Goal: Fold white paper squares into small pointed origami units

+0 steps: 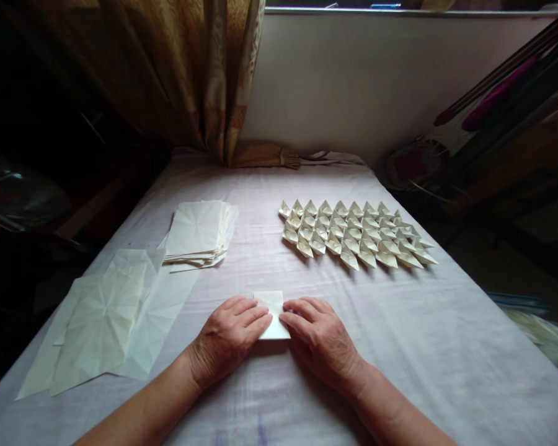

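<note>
A small folded white paper (272,302) lies on the pale cloth-covered table (446,347) near the front middle. My left hand (230,337) rests on its left side with fingers flat and together, pressing it down. My right hand (318,337) lies on its right side in the same way, fingertips on the paper. The fingertips of both hands almost meet over the sheet. Much of the paper is hidden beneath the fingers.
A stack of creased paper sheets (199,232) sits at the left middle. Larger creased sheets (106,316) lie spread at the front left. Several rows of folded paper boats (356,234) stand at the right middle. A curtain (186,74) hangs behind; clutter lies off the right edge.
</note>
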Demonstrator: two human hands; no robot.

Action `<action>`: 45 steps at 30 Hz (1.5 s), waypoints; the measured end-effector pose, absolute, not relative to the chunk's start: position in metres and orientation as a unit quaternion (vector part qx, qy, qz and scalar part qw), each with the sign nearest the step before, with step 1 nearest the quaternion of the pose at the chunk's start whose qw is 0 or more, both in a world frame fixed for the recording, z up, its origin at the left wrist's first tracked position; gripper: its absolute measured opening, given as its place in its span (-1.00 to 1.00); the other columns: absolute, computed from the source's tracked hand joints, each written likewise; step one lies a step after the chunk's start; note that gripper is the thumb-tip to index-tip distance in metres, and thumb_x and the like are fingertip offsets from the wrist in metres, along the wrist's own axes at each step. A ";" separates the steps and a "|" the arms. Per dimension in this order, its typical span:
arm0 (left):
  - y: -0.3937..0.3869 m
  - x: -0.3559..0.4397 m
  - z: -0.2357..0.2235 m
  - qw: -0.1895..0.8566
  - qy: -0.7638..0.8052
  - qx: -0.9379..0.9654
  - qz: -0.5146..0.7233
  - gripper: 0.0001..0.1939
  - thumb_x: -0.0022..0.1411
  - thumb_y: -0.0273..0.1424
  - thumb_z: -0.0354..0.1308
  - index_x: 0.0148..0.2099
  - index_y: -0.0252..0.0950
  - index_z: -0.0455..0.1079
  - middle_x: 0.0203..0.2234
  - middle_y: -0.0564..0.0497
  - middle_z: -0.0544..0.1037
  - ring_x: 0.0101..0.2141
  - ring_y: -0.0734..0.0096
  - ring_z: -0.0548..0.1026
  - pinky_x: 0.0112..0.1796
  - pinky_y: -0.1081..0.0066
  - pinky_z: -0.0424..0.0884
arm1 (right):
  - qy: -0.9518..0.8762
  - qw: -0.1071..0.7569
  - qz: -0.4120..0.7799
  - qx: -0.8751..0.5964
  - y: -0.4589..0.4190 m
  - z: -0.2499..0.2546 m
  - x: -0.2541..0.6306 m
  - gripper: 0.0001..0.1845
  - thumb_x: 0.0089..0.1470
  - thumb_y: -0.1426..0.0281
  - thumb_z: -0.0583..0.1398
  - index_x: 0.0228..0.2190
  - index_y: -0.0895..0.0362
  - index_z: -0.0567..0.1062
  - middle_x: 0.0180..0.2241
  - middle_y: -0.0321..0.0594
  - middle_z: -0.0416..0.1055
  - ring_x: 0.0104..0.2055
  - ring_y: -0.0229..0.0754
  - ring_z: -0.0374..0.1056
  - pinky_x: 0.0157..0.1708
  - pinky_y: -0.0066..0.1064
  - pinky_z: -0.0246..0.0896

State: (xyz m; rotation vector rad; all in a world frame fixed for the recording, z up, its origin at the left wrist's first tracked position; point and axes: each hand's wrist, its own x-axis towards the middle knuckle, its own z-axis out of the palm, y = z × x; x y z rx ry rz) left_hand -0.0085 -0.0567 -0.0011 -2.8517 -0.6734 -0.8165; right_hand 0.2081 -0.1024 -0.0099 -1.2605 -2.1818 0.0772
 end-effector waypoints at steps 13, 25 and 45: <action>-0.056 -0.005 -0.001 -0.147 -0.370 -0.869 -0.295 -0.94 0.32 -0.39 0.09 -0.20 -0.26 0.37 -0.40 0.03 0.54 -0.35 0.35 0.49 -0.27 0.37 0.40 | -0.756 0.340 0.162 -0.535 -0.093 -0.013 0.203 -0.82 0.20 0.39 0.14 -0.42 0.08 0.50 -0.26 -0.21 0.50 -0.21 -0.14 0.34 -0.18 -0.25 0.13; -0.051 -0.003 -0.011 -0.085 -0.436 -0.857 -0.263 -0.74 0.39 -0.32 0.00 0.06 -0.30 0.28 -0.41 0.00 0.50 -0.37 0.29 0.47 -0.26 0.31 0.39 | -0.732 0.329 0.150 -0.578 -0.084 -0.013 0.194 -0.83 0.16 0.40 0.19 -0.48 0.09 0.43 -0.25 -0.22 0.45 -0.15 -0.12 0.30 -0.10 -0.21 0.04; -0.061 0.001 -0.007 0.000 -0.300 -0.917 -0.263 -0.77 0.35 -0.47 0.05 0.00 -0.36 0.45 -0.10 -0.04 0.61 -0.01 0.25 0.50 0.11 0.20 0.35 | -0.705 0.323 0.138 -0.616 -0.087 -0.011 0.188 -0.80 0.12 0.42 0.21 -0.52 0.08 0.37 -0.20 -0.21 0.45 -0.10 -0.09 0.30 -0.06 -0.19 0.04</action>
